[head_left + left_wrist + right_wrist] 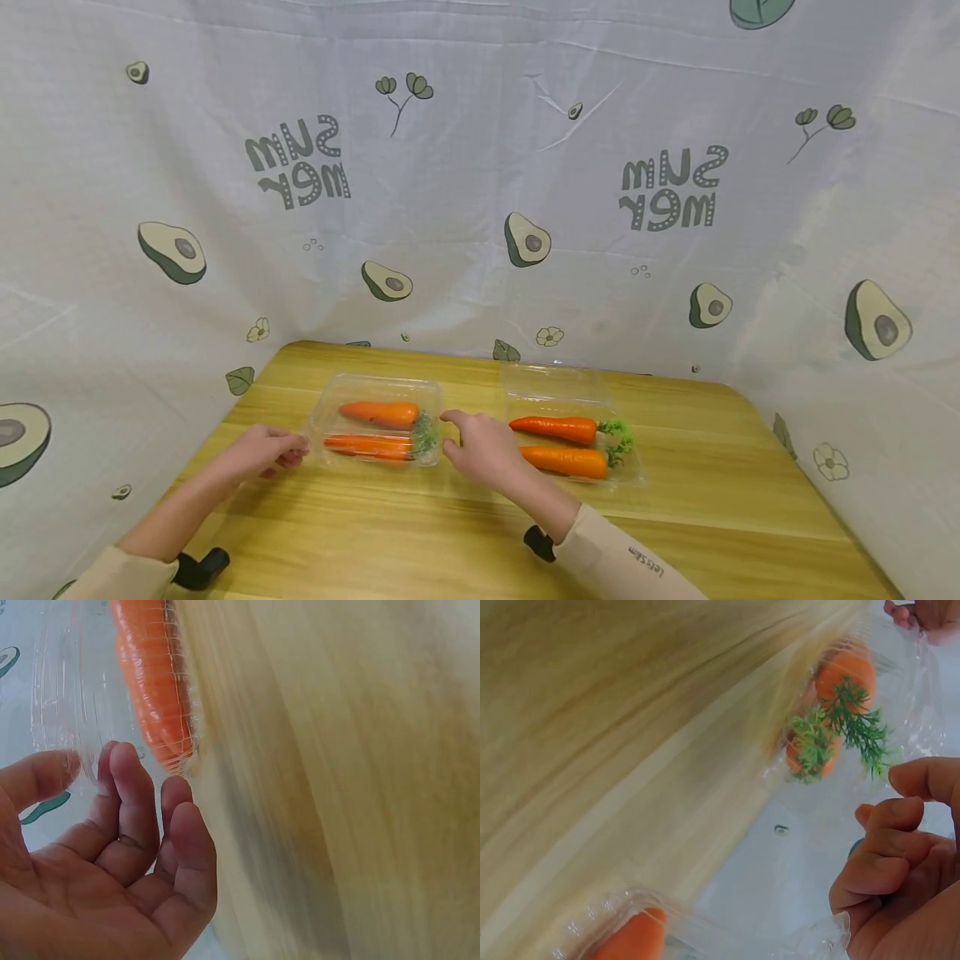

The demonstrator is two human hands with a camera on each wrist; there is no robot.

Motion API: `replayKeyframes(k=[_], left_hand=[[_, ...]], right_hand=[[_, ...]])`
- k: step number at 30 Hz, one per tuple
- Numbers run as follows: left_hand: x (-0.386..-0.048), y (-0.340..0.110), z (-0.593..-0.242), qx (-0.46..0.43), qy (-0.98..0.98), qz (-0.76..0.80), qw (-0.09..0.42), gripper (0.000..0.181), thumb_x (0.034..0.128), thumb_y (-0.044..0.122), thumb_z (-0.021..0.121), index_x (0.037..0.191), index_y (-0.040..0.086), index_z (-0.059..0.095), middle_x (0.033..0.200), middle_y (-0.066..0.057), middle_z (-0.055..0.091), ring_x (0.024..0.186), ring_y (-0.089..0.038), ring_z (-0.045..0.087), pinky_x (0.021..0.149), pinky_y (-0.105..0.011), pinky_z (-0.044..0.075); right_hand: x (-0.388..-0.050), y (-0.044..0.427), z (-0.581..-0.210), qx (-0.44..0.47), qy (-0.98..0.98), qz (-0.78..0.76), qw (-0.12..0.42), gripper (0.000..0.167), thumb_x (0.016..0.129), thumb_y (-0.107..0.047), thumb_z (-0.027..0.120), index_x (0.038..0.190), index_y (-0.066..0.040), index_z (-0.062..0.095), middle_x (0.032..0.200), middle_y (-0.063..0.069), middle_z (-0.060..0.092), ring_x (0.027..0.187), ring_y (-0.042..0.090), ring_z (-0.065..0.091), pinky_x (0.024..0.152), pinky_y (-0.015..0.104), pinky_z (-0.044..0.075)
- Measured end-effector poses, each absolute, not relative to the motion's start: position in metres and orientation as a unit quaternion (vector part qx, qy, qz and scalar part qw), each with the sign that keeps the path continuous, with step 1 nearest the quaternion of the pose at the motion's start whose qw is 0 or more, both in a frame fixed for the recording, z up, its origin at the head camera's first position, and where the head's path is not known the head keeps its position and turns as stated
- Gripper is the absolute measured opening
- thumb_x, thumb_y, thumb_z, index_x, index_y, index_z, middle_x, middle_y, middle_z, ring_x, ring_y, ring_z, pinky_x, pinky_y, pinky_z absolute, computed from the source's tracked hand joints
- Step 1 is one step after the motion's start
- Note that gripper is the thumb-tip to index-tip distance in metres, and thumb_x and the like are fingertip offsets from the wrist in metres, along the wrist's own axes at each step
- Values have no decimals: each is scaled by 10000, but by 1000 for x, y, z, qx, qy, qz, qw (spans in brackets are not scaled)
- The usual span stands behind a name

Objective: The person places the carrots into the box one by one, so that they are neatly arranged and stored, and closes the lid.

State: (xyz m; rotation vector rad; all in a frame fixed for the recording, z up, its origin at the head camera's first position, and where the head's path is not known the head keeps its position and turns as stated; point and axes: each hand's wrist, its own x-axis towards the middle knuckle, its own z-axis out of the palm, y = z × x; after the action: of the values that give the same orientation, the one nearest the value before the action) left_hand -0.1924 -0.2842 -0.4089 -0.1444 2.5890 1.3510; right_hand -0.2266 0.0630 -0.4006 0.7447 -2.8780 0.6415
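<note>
On the left of the table sits a clear plastic clamshell box [341, 385], its lid down over two orange carrots [379, 413] with green tops [425, 433] at the right end. My left hand [264, 450] is at the box's left end. In the left wrist view, thumb and forefinger of that hand [127, 862] pinch the clear rim; the other fingers are loosely bent. My right hand [486, 450] is beside the box's right end, thumb and forefinger apart, the other fingers bent. In the right wrist view this hand [907, 870] holds nothing.
A second clear box [555, 385] stands to the right with its lid raised at the back. Two carrots [562, 461] with leafy tops lie in it, partly behind my right hand. A printed white cloth [450, 208] hangs around the wooden table [360, 533].
</note>
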Motion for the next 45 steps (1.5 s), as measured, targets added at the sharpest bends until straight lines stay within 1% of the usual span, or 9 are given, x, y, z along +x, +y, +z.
replayKeyframes(k=[10, 16, 24, 26, 29, 31, 33, 37, 45], left_hand=[[-197, -293, -413, -43, 831, 528, 171, 304, 963, 311, 633, 929, 27, 739, 765, 24, 674, 745, -135, 639, 675, -319, 526], [-197, -296, -412, -35, 814, 547, 190, 313, 972, 312, 632, 985, 19, 741, 799, 42, 699, 768, -116, 650, 703, -315, 536], [-198, -295, -411, -31, 812, 551, 191, 297, 968, 288, 639, 973, 8, 736, 780, 42, 693, 748, -116, 636, 693, -298, 537], [-198, -295, -411, -28, 812, 551, 189, 296, 970, 285, 632, 973, 8, 736, 779, 42, 690, 745, -115, 632, 688, -293, 535], [-197, -293, -412, -24, 812, 553, 184, 287, 968, 276, 632, 960, 8, 734, 771, 45, 688, 739, -112, 631, 681, -287, 533], [-195, -292, -412, -23, 812, 554, 182, 278, 968, 268, 629, 952, 9, 732, 768, 46, 686, 739, -111, 632, 678, -283, 534], [-194, -291, -413, -26, 812, 554, 180, 270, 967, 262, 629, 943, 13, 730, 764, 47, 685, 739, -110, 635, 677, -281, 535], [-194, -290, -415, -24, 816, 550, 177, 277, 981, 256, 608, 948, 9, 729, 767, 43, 683, 742, -114, 629, 681, -285, 531], [-196, -293, -415, -14, 818, 548, 177, 278, 998, 239, 589, 928, 5, 722, 749, 47, 667, 728, -112, 615, 668, -269, 528]], right_hand=[[-226, 62, -404, 206, -921, 331, 23, 366, 931, -190, 631, 1281, -86, 656, 508, -76, 416, 397, 83, 316, 395, 228, 244], [-225, 60, -409, 154, -902, 403, -2, 215, 950, -262, 640, 1061, -78, 656, 556, -53, 439, 443, 96, 353, 415, 244, 287], [-220, 57, -416, 136, -892, 427, -52, 405, 979, -461, 603, 899, -69, 671, 591, -38, 479, 488, 105, 387, 451, 259, 326], [-219, 56, -417, 139, -892, 426, -58, 425, 983, -462, 598, 879, -60, 687, 617, -30, 495, 515, 113, 407, 472, 267, 343], [-217, 54, -419, 144, -887, 430, -82, 442, 989, -437, 599, 719, -89, 633, 562, -51, 428, 484, 100, 351, 457, 253, 301], [-214, 54, -419, 144, -875, 450, -108, 430, 992, -405, 606, 690, -102, 647, 510, -69, 365, 440, 94, 296, 422, 246, 258], [-212, 54, -420, 138, -854, 481, -143, 406, 999, -382, 602, 718, -99, 679, 461, -80, 293, 399, 85, 218, 390, 240, 202], [-210, 53, -421, 119, -809, 541, -194, 342, 1006, -322, 600, 992, -16, 751, 462, -65, 319, 384, 89, 207, 375, 243, 203], [-212, 49, -421, 101, -775, 585, -216, 288, 989, -230, 617, 1007, 33, 734, 482, -58, 300, 401, 87, 184, 397, 241, 199]])
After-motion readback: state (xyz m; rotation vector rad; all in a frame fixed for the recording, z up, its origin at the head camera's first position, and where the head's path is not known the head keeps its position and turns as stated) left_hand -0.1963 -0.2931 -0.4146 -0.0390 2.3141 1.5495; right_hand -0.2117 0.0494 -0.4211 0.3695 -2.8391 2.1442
